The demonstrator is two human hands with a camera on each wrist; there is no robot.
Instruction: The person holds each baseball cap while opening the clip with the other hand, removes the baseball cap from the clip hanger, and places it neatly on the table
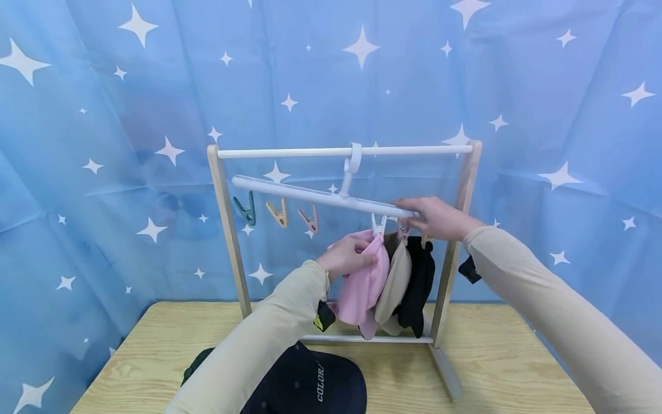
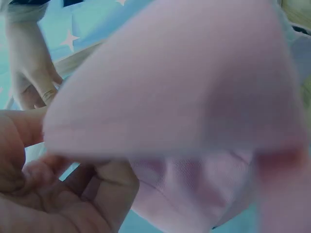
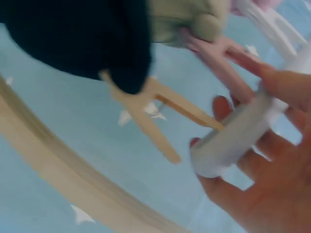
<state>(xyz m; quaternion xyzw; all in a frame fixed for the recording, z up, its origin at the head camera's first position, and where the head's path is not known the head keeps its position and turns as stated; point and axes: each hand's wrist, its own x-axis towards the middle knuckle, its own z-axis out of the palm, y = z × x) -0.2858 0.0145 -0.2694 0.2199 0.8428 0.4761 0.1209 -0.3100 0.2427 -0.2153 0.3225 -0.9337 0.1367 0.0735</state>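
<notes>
A white clip hanger [image 1: 289, 188] hangs from a rack's top bar, tilted down to the right. My right hand [image 1: 439, 218] grips its lower right end; in the right wrist view, fingers curl around the hanger bar [image 3: 228, 138]. Below the hanger a pink cap [image 1: 362, 293] hangs at a white clip [image 1: 379, 224], and my left hand [image 1: 349, 259] pinches its edge. Beside it hang a beige cap [image 1: 395, 282] at a pink clip and a black cap [image 1: 420, 282] at a yellow clip [image 3: 143, 99]. The pink cap largely fills the left wrist view.
Green [image 1: 246, 208], yellow [image 1: 278, 213] and pink [image 1: 309, 219] clips dangle from the hanger's left half. The rack's wooden posts [image 1: 227, 230] stand on a wooden table [image 1: 496, 356]. A dark cap with lettering [image 1: 331, 379] lies in front, partly behind my left sleeve.
</notes>
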